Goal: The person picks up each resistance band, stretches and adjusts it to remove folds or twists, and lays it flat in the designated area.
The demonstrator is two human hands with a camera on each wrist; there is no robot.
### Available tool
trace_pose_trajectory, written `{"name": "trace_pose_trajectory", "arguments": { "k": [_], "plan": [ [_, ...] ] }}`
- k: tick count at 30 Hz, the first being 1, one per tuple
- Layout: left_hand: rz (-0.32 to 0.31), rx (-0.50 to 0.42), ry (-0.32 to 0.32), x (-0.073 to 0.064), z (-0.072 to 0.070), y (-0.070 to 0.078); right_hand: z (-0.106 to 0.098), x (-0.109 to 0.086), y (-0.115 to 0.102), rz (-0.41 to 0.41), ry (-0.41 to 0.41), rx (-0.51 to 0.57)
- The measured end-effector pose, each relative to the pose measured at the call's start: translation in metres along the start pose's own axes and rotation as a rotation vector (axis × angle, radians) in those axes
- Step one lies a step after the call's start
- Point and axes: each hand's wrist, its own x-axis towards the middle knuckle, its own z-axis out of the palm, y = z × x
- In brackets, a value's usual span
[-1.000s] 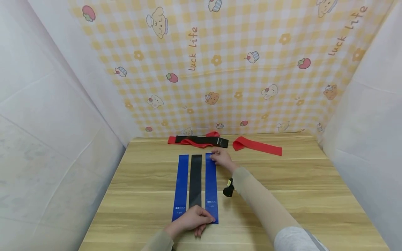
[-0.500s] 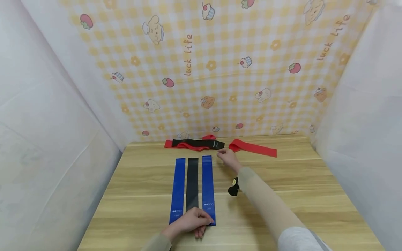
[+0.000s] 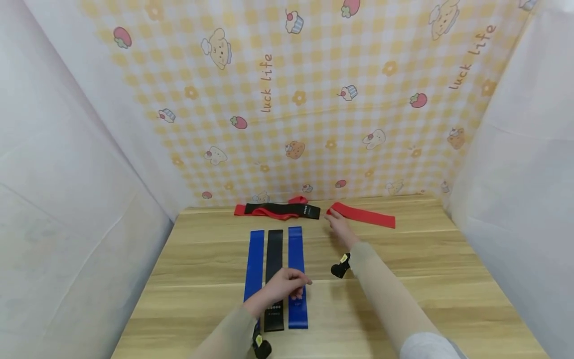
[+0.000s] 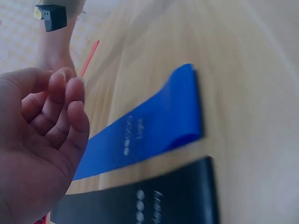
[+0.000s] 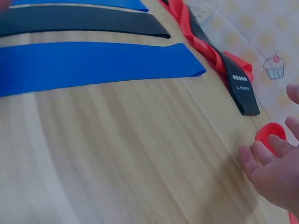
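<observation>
Three flat resistance bands lie side by side on the wooden table: a blue band (image 3: 254, 259), a black band (image 3: 274, 252) and a second blue band (image 3: 296, 254) marked "Light". My left hand (image 3: 285, 285) hovers over the near part of the black and right blue bands, fingers loosely curled around nothing. At the back right lies a red band (image 3: 369, 217). My right hand (image 3: 342, 229) is at its looped left end; in the right wrist view the relaxed fingers overlap the red loop (image 5: 271, 132).
Behind the row, a black band (image 3: 287, 209) marked "X-Heavy" lies tangled with a red band (image 3: 239, 210) against the patterned backdrop (image 3: 314, 119). White sheets (image 3: 80, 199) enclose both sides. Each wrist wears a small black camera (image 3: 341, 267).
My right hand has left the far end of the right blue band and moved right to the red band. My left hand has let go of the blue band's near end and lifted away.
</observation>
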Motion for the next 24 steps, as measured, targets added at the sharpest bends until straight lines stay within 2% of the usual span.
{"name": "trace_pose_trajectory", "arguments": {
  "k": [6, 12, 19, 24],
  "plan": [
    [-0.019, -0.077, 0.090, 0.024, 0.003, -0.003, -0.006, 0.002, 0.007, 0.047, -0.018, 0.148],
    [-0.056, -0.094, 0.164, 0.040, 0.007, -0.004, -0.008, 0.007, 0.012, 0.119, -0.013, 0.272],
    [-0.079, -0.081, 0.180, 0.053, 0.003, -0.011, -0.008, 0.007, -0.003, 0.168, -0.034, 0.394],
    [-0.070, -0.068, 0.180, 0.055, -0.004, -0.015, -0.008, 0.005, -0.016, 0.148, -0.066, 0.436]
  ]
}}
